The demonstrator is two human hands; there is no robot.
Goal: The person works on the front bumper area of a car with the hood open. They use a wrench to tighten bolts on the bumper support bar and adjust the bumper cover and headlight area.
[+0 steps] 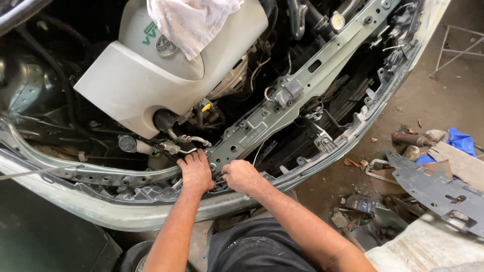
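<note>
**Both hands low at the front crossmember of an open engine bay**

The fingers of the left hand (195, 172) lie spread and flat, palm down, on the near end of the grey metal radiator support bar (282, 98), clasping nothing that shows. The right hand (242, 176) is curled just beside it, knuckles up; its fingertips dip below the bar, and whether they pinch a small fastener or tool there cannot be told. The two hands nearly touch, right where the bar meets the bumper frame (75, 174).

Working this spot well seems to call for the flat hand to steady the bar while the curled one works by feel, since the fingertips are hidden from above. Keeping the wrists low would help avoid the thin metal pipes (194, 141) just beyond the left hand.

Further out, the light grey engine cover (136, 75) fills the bay behind, with a white rag (194, 22) draped over its top. A yellow dipstick handle (205, 107) shows beside it, and a black cap (127, 143) sits to the left. Loose wires hang near the bar's middle and could snag.

On the dirt floor to the right lie a removed grey plastic panel (436, 189), a blue cloth (461, 141), cardboard and scattered debris, well apart from the hands.
</note>
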